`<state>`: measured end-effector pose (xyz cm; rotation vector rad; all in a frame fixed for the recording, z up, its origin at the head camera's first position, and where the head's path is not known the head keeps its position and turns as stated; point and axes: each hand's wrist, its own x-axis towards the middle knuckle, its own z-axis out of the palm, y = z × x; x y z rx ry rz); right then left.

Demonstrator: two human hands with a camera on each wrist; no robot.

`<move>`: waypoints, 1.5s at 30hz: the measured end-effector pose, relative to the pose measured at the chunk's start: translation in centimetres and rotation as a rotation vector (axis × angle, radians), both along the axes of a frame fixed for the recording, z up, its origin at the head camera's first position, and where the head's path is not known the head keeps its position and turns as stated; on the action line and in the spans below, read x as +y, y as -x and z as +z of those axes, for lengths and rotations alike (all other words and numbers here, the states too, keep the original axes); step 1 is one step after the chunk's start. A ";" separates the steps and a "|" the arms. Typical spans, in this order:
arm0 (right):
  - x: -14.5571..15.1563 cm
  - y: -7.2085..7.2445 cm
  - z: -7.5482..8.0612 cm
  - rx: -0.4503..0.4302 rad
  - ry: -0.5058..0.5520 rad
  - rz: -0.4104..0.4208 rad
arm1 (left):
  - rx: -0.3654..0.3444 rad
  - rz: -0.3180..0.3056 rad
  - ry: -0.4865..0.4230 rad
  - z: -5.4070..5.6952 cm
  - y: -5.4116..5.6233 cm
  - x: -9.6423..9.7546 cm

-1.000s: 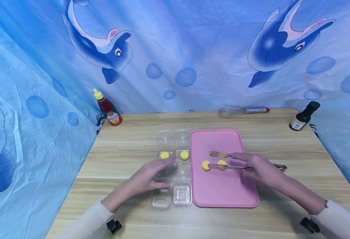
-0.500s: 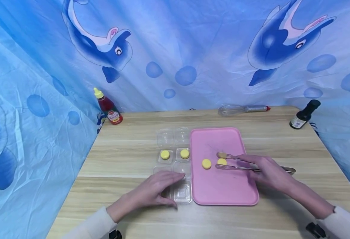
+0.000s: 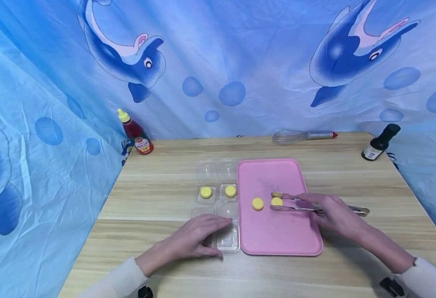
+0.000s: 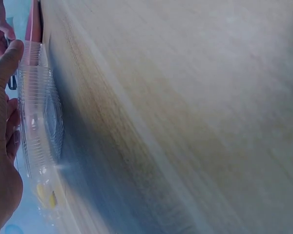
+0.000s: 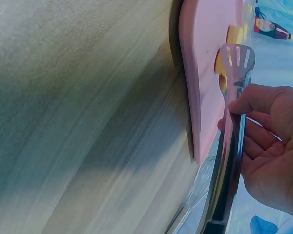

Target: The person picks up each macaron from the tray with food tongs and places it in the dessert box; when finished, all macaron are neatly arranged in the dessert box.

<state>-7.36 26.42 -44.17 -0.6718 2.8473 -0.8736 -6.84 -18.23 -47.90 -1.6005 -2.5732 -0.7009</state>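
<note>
My right hand grips metal tongs over the pink tray. The slotted tips of the tongs stand apart, on either side of a round yellow macaron. A second yellow macaron lies on the tray to its left. Left of the tray, my left hand spreads over the near clear plastic boxes, thumb and forefinger apart. In the left wrist view, a fingertip is right at the box's ribbed rim. The hand hides the near left box.
Two more clear boxes farther back each hold a yellow macaron, their lids folded open behind. A whisk lies along the back edge. A red sauce bottle stands back left, a dark bottle back right.
My left hand has moved down and right, from beside the far boxes to the near ones. The tongs have shifted right, their tips now on either side of the right macaron.
</note>
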 end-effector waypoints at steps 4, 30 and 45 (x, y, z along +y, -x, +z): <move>0.0 0.0 -0.2 0.015 -0.001 0.011 | 0.015 -0.004 -0.005 -0.1 0.1 -0.1; -1.7 -0.1 2.2 0.074 0.059 0.052 | -0.013 0.016 0.016 0.0 0.1 -0.1; -7.2 -1.8 3.1 0.081 0.210 0.285 | -0.006 0.014 0.031 0.1 0.4 0.1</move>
